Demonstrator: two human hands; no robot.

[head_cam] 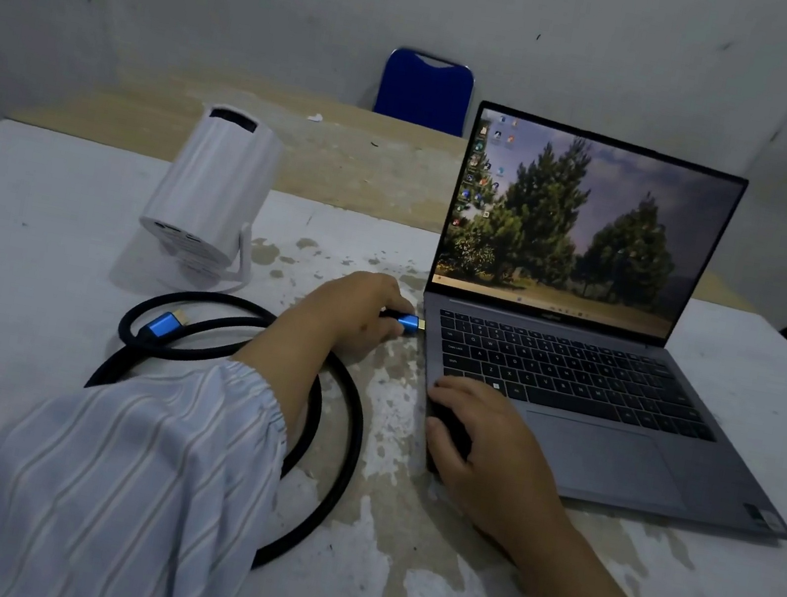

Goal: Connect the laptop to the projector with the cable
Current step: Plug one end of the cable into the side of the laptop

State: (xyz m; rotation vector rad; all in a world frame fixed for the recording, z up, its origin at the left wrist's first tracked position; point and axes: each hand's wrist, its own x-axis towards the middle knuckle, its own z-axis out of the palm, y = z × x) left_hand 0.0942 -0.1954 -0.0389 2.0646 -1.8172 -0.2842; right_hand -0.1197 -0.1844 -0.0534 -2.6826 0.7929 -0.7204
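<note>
1. The left hand [361,308], its arm in a striped sleeve [132,478], reaches across the surface [32,206] and pinches a blue plug [407,323] between thumb and fingers, its gold tip aimed at the laptop's [590,383] left edge and just beside it; whether the tip has entered the port cannot be told.
2. The right hand [486,449] lies palm down on the laptop's near left corner, fingers slightly curled and spread over the edge, thumb hanging toward the surface; it grips nothing.
3. The cable [336,471] is black and thick, lying in loose loops on the surface under the left forearm. Its second blue plug [164,325] rests on the coil, free, near the projector.
4. The projector [215,185] is a white cylinder tilted on a white stand, standing left of the laptop and well apart from it.
5. The laptop is grey, open, its screen showing a desktop with pine trees.
6. The surface is white, its paint worn off in patches. A blue chair [425,92] stands behind, by the wall.
</note>
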